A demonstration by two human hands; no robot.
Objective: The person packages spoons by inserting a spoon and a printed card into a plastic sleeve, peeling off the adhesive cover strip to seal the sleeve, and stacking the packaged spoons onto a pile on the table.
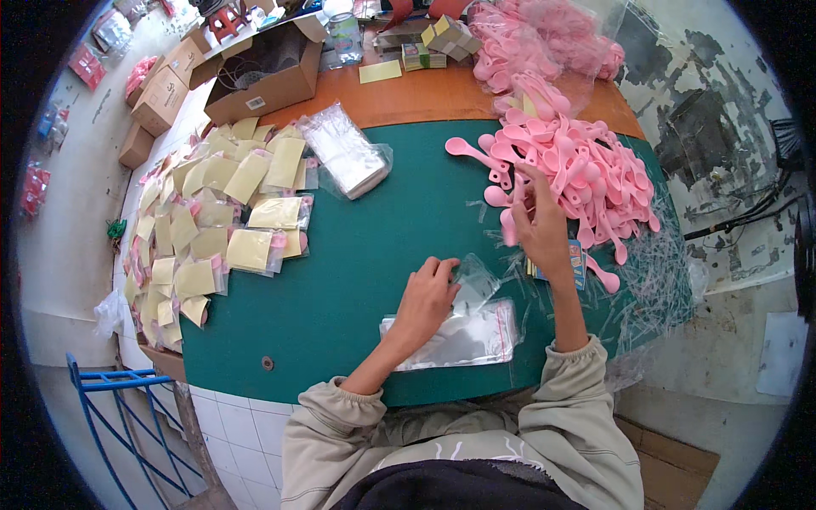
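My left hand (427, 299) is closed at the edge of a small clear plastic bag (478, 285), which lies slanted over a stack of clear bags (497, 336) at the table's near side. At the left edge of a large heap of pink spoons (586, 174) is my right hand (542, 223). Its fingers are bent and apart, close to a few spoons; no spoon plainly sits in its grip. One pink spoon (467, 149) sticks out from the heap to the left. Partly under my right wrist lies a small stack of blue printed cards (576, 263).
Many filled packets with cream cards (251, 249) pile up on the left. A bundle of clear bags (347, 157) lies beyond the green table top (357, 314)'s middle. Plastic strips (650, 297) litter the right edge. An open cardboard box (263, 98) stands far left.
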